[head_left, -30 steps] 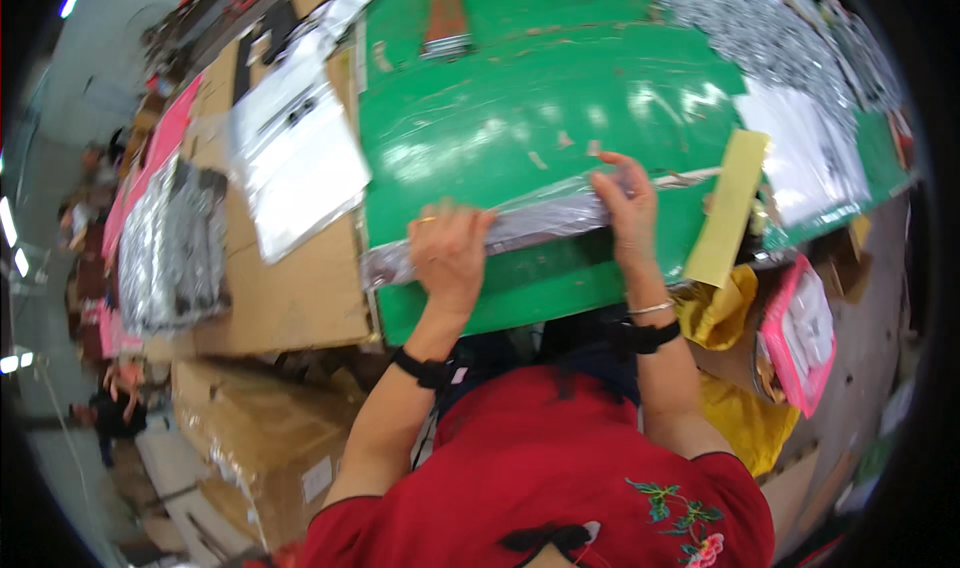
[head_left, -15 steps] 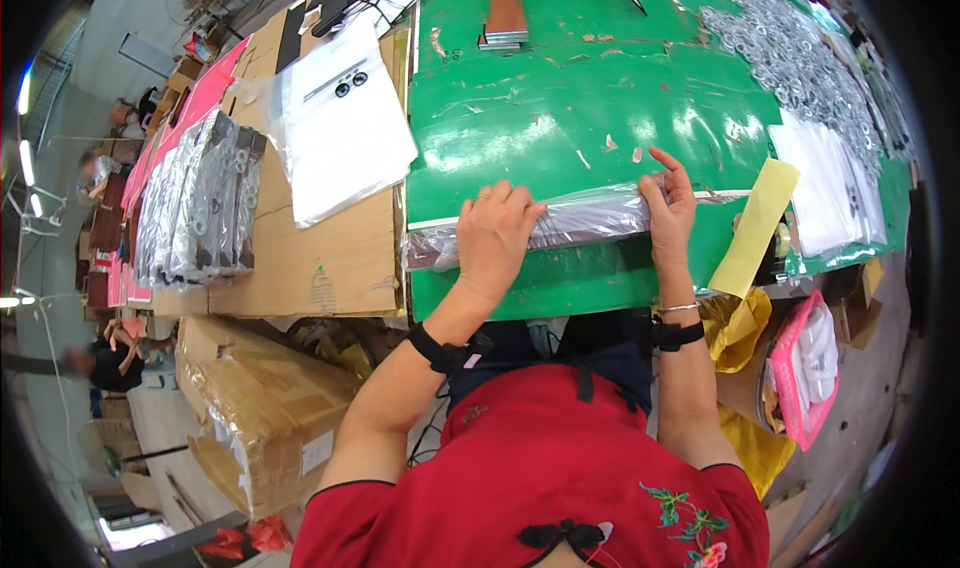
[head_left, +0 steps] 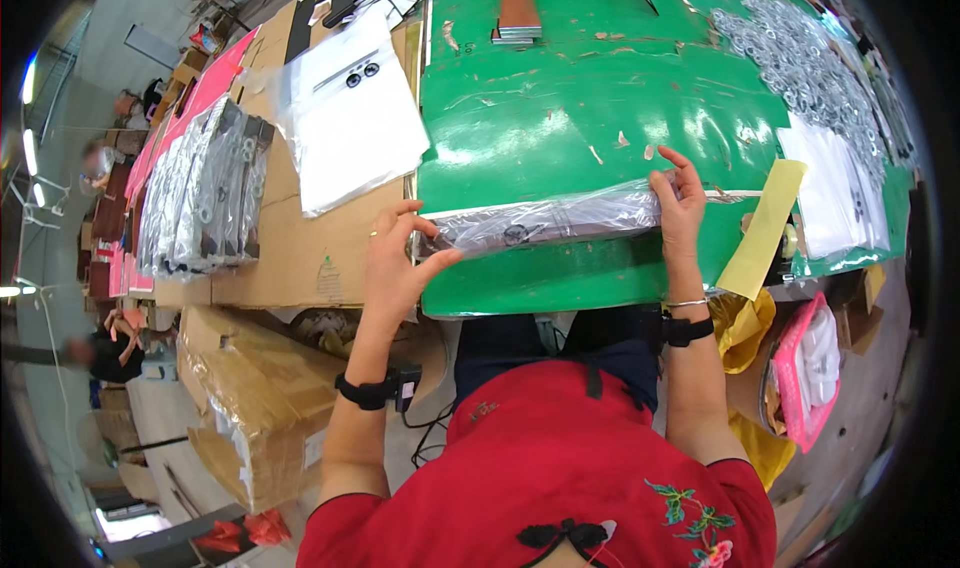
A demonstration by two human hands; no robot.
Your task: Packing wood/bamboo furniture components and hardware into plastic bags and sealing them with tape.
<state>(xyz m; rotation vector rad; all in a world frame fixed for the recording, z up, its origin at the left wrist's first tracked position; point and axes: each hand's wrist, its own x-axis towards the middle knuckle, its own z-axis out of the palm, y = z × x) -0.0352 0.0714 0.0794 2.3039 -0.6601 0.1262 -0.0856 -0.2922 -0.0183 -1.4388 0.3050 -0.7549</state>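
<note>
Both hands pinch one long clear plastic bag (head_left: 545, 223) lying across the green table (head_left: 600, 108). My left hand (head_left: 395, 263) grips its left end, my right hand (head_left: 680, 203) its right end.

Both hands (head_left: 540, 233) on clear bag (head_left: 545, 223)

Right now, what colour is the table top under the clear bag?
Bright green, scuffed with pale marks, seen in the head view: table top under the clear bag.

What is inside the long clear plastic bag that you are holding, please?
Inside the clear bag a dark strip with small round metal rings shows; glare and wrinkles hide the rest.
</note>
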